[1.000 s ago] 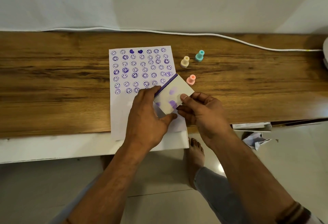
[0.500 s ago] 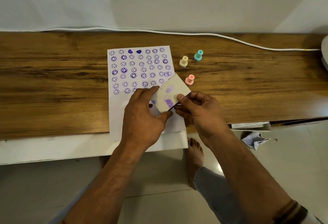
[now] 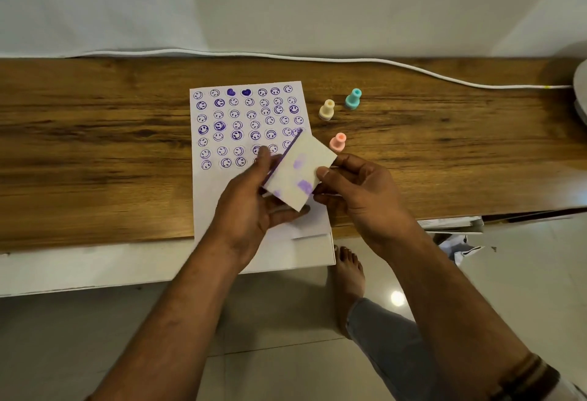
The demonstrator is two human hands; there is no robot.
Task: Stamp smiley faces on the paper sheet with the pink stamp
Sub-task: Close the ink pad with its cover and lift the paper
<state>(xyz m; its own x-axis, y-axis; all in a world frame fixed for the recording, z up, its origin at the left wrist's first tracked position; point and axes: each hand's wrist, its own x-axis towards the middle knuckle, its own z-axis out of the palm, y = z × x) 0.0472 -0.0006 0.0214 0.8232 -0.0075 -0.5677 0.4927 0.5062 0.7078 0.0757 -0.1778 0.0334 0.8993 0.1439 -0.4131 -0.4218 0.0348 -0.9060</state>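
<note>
A white paper sheet [image 3: 219,197] lies on the wooden table, its upper half covered with several rows of purple smiley stamps and two hearts. The pink stamp [image 3: 337,142] stands upright on the wood just right of the sheet, untouched. Both hands hold a small cream ink pad case [image 3: 298,175] with purple smudges above the sheet's lower right part. My left hand [image 3: 251,207] grips its left side and underside. My right hand [image 3: 359,194] pinches its right edge between thumb and fingers.
A yellow stamp [image 3: 327,109] and a teal stamp [image 3: 353,99] stand beyond the pink one. A white cable [image 3: 413,67] runs along the table's back edge. Crumpled paper [image 3: 457,246] lies on the floor at right, and a bare foot [image 3: 347,270] is below the table's front edge.
The ink pad case has been turned and tilted between the two hands; a purple edge shows again along its left side. Both hands stayed over the sheet's lower right.
</note>
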